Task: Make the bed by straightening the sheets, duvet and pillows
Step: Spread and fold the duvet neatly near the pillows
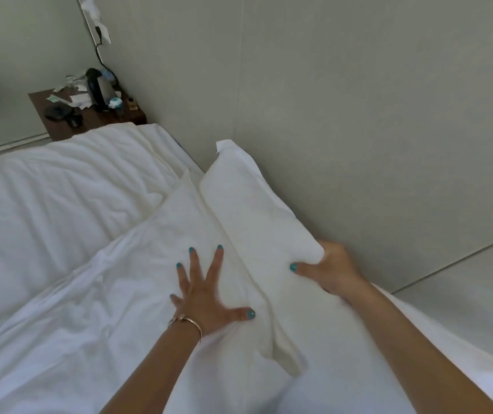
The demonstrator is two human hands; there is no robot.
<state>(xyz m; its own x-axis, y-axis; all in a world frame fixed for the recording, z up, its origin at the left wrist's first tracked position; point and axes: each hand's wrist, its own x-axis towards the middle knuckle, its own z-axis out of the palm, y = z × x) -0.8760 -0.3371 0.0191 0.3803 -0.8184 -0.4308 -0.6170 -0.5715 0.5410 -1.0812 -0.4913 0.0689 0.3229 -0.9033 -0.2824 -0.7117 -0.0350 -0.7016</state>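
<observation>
Left hand [206, 297] flat, fingers spread, pressing front pillow [179, 222]. Right hand [328, 270] clasped on near corner of rear pillow [257, 204], just beside front pillow, against wall [358, 115].

Your left hand [209, 297] lies flat with fingers spread on a white pillow [179, 222] that rests on the rumpled white duvet [60, 204], a thin bracelet [190, 322] on that wrist. Your right hand [328, 271] is closed around the near corner of a second white pillow [257, 210], which stands on edge against the pale wall [358, 115] just beside the first. In the far corner, well apart from both hands, a dark wooden nightstand [119, 115] holds a black kettle [98, 88] and scattered small items.
</observation>
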